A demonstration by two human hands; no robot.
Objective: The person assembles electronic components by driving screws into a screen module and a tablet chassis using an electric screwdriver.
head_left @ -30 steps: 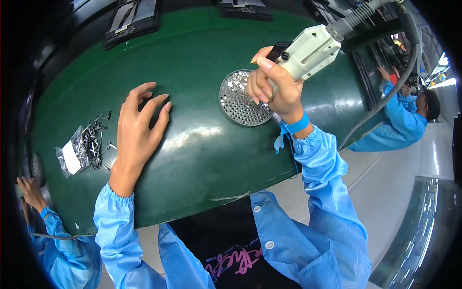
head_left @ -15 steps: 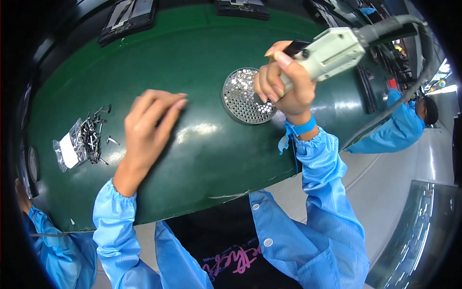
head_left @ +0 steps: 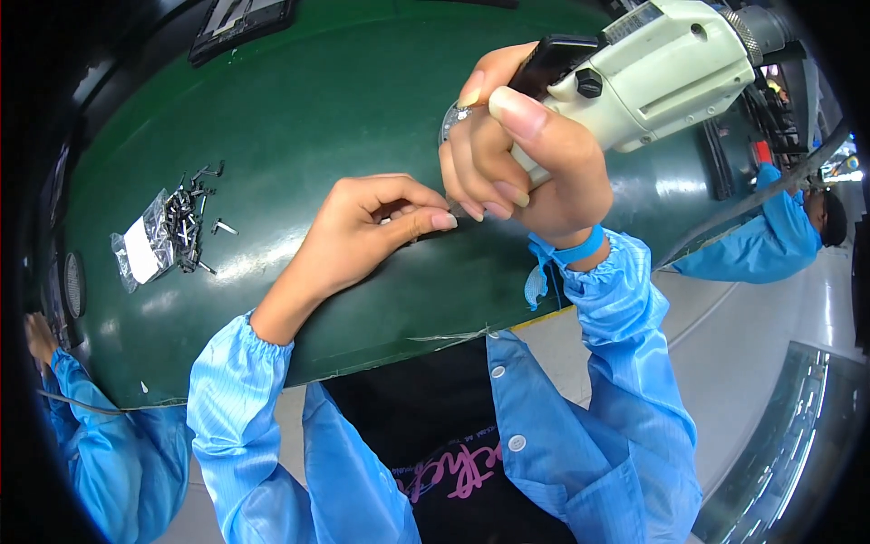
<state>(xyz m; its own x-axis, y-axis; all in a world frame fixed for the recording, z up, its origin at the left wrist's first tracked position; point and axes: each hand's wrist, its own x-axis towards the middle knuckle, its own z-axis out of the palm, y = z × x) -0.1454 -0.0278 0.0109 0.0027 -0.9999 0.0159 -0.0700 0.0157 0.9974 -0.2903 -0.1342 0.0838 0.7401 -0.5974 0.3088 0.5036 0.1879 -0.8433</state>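
1. Over the green tabletop [head_left: 272, 118] the two hands come together; from where I stand, the step in hand seems to be bringing the left hand [head_left: 367, 222] to the front end of the pale power tool [head_left: 666, 82], and the next move likely calls for a steady tool and exact fingertips.
2. That tool slants up and rightward out of the right hand [head_left: 553, 168], whose fingers curl firmly round its front; they hide the tip.
3. The left thumb and forefinger nearly meet just beside the right hand's lower fingers; I cannot tell whether they pinch anything.
4. Beyond the right fingers, only a sliver of a round tray [head_left: 453, 118] shows.
5. Well left of the left fingers lies a clear bag [head_left: 143, 245].
6. Touching it, slender dark pieces [head_left: 186, 227] lie heaped.
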